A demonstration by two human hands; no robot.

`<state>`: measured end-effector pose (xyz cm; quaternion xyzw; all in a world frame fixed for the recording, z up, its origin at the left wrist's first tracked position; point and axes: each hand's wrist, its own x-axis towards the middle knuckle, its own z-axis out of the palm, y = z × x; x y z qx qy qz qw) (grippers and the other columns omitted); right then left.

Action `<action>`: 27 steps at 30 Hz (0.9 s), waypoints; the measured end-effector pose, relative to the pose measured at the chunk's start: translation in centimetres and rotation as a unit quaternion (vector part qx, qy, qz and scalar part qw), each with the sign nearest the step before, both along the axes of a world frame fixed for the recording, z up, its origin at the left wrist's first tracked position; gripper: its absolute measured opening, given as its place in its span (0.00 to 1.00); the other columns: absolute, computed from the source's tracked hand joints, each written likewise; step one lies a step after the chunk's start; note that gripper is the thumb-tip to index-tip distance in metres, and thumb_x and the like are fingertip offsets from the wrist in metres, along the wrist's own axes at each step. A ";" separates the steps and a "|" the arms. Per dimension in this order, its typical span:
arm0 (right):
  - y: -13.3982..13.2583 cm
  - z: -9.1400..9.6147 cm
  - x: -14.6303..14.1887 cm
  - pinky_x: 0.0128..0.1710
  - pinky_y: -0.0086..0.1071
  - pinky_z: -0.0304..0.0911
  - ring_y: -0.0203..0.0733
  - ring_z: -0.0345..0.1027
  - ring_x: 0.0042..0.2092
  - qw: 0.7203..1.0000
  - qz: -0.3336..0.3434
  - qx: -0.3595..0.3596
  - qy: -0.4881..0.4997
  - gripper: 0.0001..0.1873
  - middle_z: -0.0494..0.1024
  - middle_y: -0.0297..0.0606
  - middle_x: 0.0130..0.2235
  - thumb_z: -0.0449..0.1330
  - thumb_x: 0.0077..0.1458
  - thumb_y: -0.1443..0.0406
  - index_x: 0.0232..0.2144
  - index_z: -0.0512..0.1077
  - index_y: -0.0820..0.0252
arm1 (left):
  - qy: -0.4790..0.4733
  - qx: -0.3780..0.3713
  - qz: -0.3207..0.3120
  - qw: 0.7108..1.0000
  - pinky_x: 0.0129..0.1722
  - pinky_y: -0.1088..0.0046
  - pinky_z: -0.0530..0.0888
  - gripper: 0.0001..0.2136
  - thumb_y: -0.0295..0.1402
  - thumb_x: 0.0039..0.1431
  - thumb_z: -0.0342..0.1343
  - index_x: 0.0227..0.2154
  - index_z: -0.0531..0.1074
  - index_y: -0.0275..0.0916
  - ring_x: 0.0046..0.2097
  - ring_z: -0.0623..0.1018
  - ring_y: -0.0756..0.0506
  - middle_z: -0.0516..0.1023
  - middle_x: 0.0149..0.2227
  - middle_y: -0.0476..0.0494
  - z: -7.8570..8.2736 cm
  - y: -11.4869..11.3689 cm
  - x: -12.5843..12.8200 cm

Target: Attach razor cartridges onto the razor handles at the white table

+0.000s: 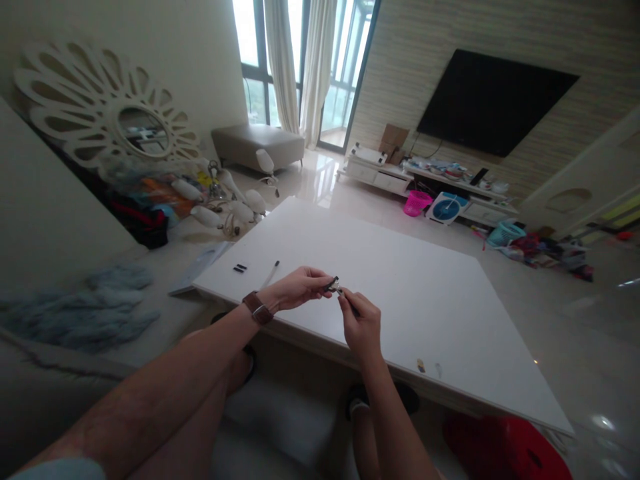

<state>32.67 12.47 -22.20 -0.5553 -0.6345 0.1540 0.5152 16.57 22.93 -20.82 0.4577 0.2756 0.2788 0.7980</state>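
Observation:
Over the near side of the white table (pixel 400 280), my left hand (pixel 305 285) pinches a small black and silver piece (pixel 334 285), too small to identify. My right hand (pixel 361 323) is closed on a thin tool with a dark handle (pixel 355 311); its tip meets the silver part of that piece. Left of my hands, small black strips (pixel 240 269) lie on the tabletop beside a pale stick with a black end (pixel 274 269). Close to the front edge on the right are a small yellow and dark item (pixel 421 365) and a tiny pale item (pixel 439 369).
A red seat (pixel 505 447) is at the lower right. Lamp parts with white shades (pixel 243 210) and an ornate mirror frame (pixel 75 107) stand at left. Beyond the table are a bench (pixel 257 147), a pink basket (pixel 417 203) and a fan (pixel 447 208).

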 end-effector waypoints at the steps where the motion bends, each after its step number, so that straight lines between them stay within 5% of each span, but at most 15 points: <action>1: 0.0 0.0 0.0 0.31 0.31 0.59 0.37 0.65 0.30 1.000 0.004 0.001 0.003 0.15 0.75 0.36 0.30 0.55 0.64 0.62 0.46 0.78 0.56 | 0.000 0.003 -0.001 1.000 0.30 0.79 0.70 0.13 0.38 0.49 0.69 0.29 0.79 0.30 0.29 0.75 0.53 0.79 0.28 0.42 -0.1 0.0 0.0; 21: -0.2 0.2 -0.1 0.33 0.31 0.58 0.37 0.66 0.31 0.999 -0.001 -0.015 -0.038 0.15 0.75 0.37 0.31 0.54 0.64 0.62 0.47 0.78 0.55 | 0.017 0.039 0.010 0.999 0.33 0.75 0.69 0.14 0.38 0.47 0.70 0.28 0.79 0.30 0.28 0.74 0.53 0.79 0.26 0.43 0.0 0.2 0.1; 27: 0.4 -0.3 0.2 0.25 0.29 0.57 0.35 0.63 0.26 0.994 -0.020 -0.063 0.085 0.17 0.73 0.35 0.26 0.56 0.61 0.55 0.40 0.79 0.60 | 0.018 0.032 0.026 0.999 0.31 0.75 0.69 0.15 0.40 0.48 0.69 0.30 0.78 0.31 0.27 0.74 0.53 0.79 0.29 0.42 -0.3 0.2 0.7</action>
